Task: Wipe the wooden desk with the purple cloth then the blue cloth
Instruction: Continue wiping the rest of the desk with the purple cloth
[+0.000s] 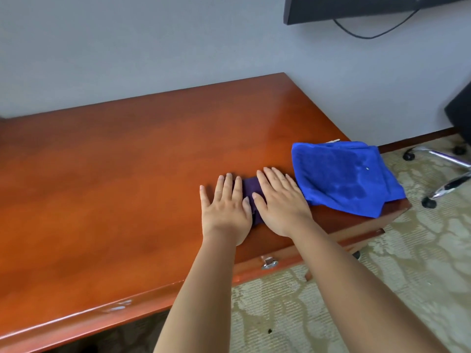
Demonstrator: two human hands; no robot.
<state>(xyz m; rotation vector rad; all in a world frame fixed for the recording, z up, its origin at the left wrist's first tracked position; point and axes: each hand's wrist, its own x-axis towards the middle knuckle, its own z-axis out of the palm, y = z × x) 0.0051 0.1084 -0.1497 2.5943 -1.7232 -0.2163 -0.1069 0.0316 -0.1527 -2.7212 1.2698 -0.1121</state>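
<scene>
Purple cloth [251, 191] pinned flat on wooden desk [114, 187] under left hand [225, 210] and right hand [280, 202], fingers straight; blue cloth [341, 174] just right.

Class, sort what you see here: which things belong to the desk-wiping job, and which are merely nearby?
Belong to the job:
wooden desk
purple cloth, under both flat hands
blue cloth
left hand
right hand

Merely nearby:
chair base
black cable
patterned carpet

We press both flat hands, left hand [225, 207] and right hand [281, 202], on the purple cloth [251, 191] near the desk [114, 187] front edge; the blue cloth [341, 175] overhangs its right corner.
</scene>
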